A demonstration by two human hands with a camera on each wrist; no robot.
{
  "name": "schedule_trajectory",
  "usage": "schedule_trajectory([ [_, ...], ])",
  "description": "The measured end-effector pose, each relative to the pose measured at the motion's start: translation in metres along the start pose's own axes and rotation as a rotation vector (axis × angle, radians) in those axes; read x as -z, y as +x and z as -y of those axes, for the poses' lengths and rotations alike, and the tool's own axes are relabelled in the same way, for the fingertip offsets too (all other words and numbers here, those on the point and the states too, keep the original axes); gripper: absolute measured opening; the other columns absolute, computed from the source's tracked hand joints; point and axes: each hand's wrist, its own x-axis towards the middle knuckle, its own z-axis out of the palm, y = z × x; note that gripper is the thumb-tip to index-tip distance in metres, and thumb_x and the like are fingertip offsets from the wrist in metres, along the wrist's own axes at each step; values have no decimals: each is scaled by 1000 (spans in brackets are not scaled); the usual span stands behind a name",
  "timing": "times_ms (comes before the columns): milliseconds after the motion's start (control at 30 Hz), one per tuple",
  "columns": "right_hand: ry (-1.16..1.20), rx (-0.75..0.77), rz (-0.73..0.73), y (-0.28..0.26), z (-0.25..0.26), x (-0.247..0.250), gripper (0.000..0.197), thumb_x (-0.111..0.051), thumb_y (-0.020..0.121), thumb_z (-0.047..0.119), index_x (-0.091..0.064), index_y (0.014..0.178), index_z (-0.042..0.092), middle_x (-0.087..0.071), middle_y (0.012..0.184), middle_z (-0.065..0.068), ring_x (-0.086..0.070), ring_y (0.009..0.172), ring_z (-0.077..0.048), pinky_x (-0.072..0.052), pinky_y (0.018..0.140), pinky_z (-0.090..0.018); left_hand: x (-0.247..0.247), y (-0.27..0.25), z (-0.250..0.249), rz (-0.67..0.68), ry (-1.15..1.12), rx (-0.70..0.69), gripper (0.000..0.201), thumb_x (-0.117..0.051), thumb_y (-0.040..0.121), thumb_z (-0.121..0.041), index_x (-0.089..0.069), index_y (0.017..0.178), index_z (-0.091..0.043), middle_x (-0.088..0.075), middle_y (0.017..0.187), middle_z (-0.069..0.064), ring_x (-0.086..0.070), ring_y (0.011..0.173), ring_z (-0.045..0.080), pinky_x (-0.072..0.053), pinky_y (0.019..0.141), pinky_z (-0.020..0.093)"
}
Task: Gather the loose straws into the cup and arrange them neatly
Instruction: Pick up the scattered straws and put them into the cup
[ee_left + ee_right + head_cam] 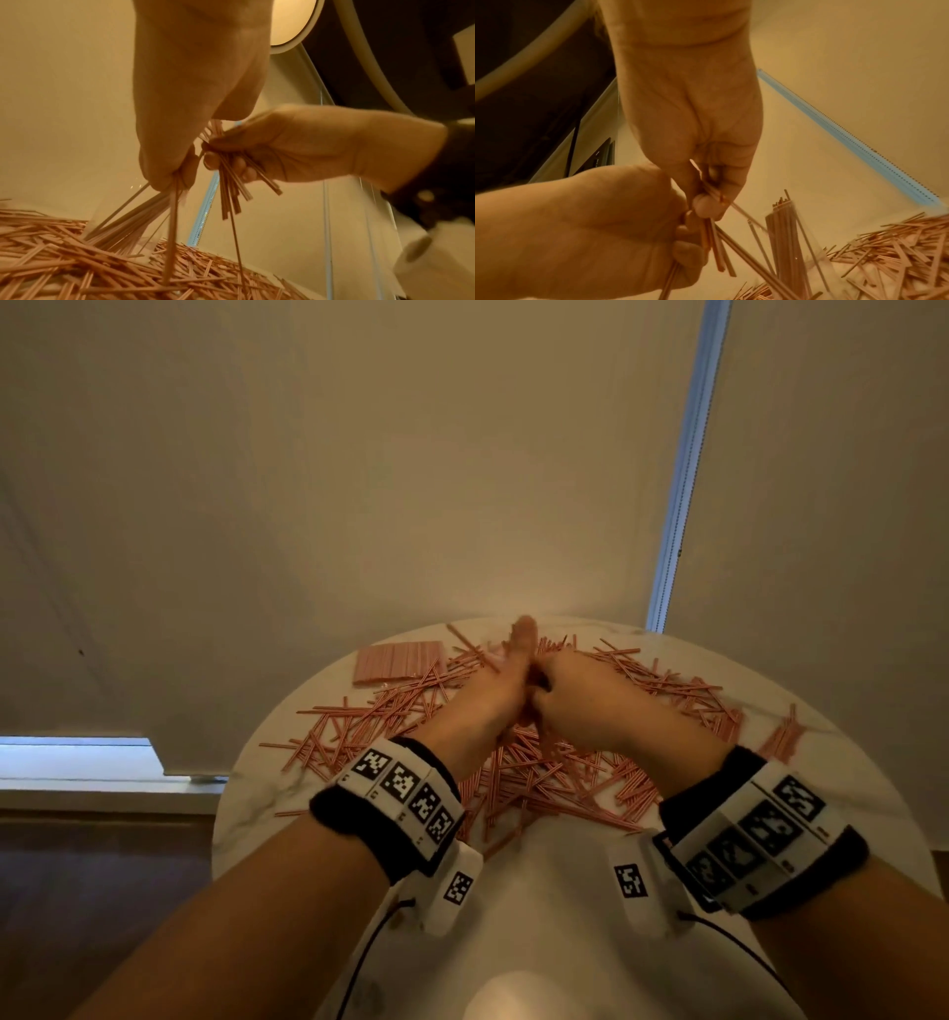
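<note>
Several thin pink straws (560,778) lie scattered across the round white table (554,916). My left hand (495,690) and right hand (580,695) meet just above the pile, hiding the cup in the head view. In the left wrist view my left hand (174,174) pinches a few straws (173,213) that hang down to the pile. My right hand (708,205) grips a short bundle of straws (228,192). A clear cup (793,233) stands beyond the hands with several straws upright in it.
A flat pack of straws (398,662) lies at the table's back left. A small bundle (780,742) sits near the right rim. A wall rises close behind the table. The near part of the tabletop (544,880) is bare.
</note>
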Motion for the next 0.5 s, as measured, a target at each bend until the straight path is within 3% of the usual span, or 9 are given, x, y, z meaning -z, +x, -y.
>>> schedule_trajectory([
  [67,-22,28,-8,7,4,-2,9,-52,99,13,-61,96,14,-68,79,-4,-66,64,-16,-53,54,-25,2,9,6,-50,14,-32,79,-43,83,-85,-67,117,-18,-74,90,11,-72,88,16,-60,84,40],
  [100,-15,45,-15,9,6,-3,9,-54,98,14,-62,96,15,-68,78,-3,-66,63,-15,-52,54,-24,5,13,9,-98,-18,-36,68,-46,88,-79,-68,113,-19,-73,92,14,-73,91,19,-60,85,42],
  [200,85,89,0,14,5,-5,10,-62,97,18,-69,103,15,-74,77,-1,-71,64,-13,-60,66,-28,14,24,14,-276,6,-37,51,-46,101,-57,-70,101,-12,-77,92,13,-75,89,28,-61,87,47],
  [267,107,115,21,18,5,-7,14,-66,94,18,-72,106,16,-75,80,0,-71,65,-12,-59,66,-27,18,30,17,-370,119,-62,53,-42,104,-51,-69,107,-6,-76,94,13,-73,89,30,-59,87,48],
  [433,-86,56,39,26,1,-12,18,-77,84,28,-70,99,20,-70,89,7,-66,78,-7,-55,71,-23,35,42,19,-553,69,-71,46,-33,107,-49,-61,99,-14,-63,79,1,-61,71,20,-53,64,34],
  [500,-52,39,-38,31,-5,-13,31,-77,82,32,-61,106,21,-68,100,5,-66,86,-12,-57,78,-31,44,50,17,-533,25,-26,46,-32,107,-50,-61,103,-14,-63,86,5,-64,79,26,-59,79,43],
])
